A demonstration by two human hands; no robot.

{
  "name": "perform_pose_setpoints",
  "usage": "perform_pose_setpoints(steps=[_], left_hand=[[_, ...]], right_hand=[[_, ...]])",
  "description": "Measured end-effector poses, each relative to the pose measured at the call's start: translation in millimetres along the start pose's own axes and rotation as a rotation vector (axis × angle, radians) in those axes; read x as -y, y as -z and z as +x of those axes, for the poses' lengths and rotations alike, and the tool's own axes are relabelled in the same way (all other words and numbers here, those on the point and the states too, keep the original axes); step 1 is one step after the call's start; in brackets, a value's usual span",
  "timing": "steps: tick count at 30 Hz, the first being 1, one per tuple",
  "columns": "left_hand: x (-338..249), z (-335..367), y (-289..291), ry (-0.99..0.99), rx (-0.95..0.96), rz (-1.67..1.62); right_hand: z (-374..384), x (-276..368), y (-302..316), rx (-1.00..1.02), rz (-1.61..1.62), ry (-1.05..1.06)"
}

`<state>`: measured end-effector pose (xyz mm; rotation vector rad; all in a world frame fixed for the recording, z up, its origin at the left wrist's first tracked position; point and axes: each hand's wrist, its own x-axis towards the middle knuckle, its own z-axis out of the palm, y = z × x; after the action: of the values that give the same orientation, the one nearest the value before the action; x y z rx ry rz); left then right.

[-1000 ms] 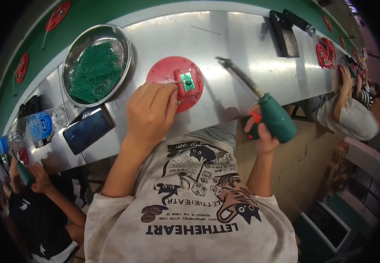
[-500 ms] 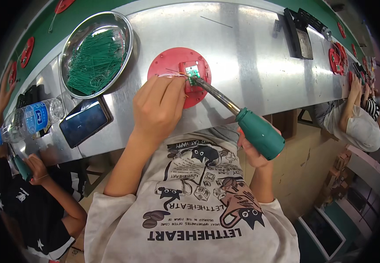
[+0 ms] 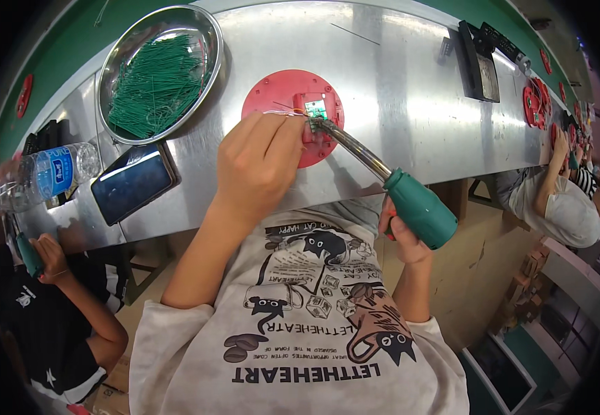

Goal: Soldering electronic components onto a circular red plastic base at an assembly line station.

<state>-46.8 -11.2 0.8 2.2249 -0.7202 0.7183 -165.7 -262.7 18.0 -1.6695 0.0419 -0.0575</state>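
Note:
My right hand (image 3: pixel 406 238) is wrapped round the green handle of a soldering iron (image 3: pixel 417 206). The iron's metal tip reaches a small green circuit board (image 3: pixel 316 109) set in a round red plastic base (image 3: pixel 272 88) on the table. Beside the board, my left hand (image 3: pixel 258 162) pinches thin wires (image 3: pixel 287 113), whose ends run to the board's edge. Its fingertips rest over the left part of the red base and partly hide it. Whether the tip touches the board or a wire is too small to tell.
A steel bowl (image 3: pixel 215 69) of green wires stands at the left, with a smartphone (image 3: pixel 134 185) and a water bottle (image 3: pixel 54 176) nearer. A black holder (image 3: pixel 478 66) lies at the back right. Co-workers sit on both sides; the left one's hand (image 3: pixel 51 259) grips another iron.
The view has shifted slightly, so the table things sit a little differently in the picture. Both hands keep their holds, with the iron's tip still at the board.

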Motion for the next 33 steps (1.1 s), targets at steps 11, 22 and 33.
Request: perform_pose_setpoints(steps=[11, 22, 33], left_hand=[[-0.3, -3.0, -0.7, 0.0, 0.003, -0.003], [1.6, -3.6, -1.2, 0.0, 0.015, -0.016], [-3.1, -4.9, -0.6, 0.057, 0.015, -0.01]], right_hand=[[-4.6, -4.6, 7.8, 0.111, 0.015, -0.023], [-10.5, 3.3, 8.5, -0.018, 0.08, 0.017], [-12.5, -8.3, 3.9, -0.019, 0.12, 0.049]])
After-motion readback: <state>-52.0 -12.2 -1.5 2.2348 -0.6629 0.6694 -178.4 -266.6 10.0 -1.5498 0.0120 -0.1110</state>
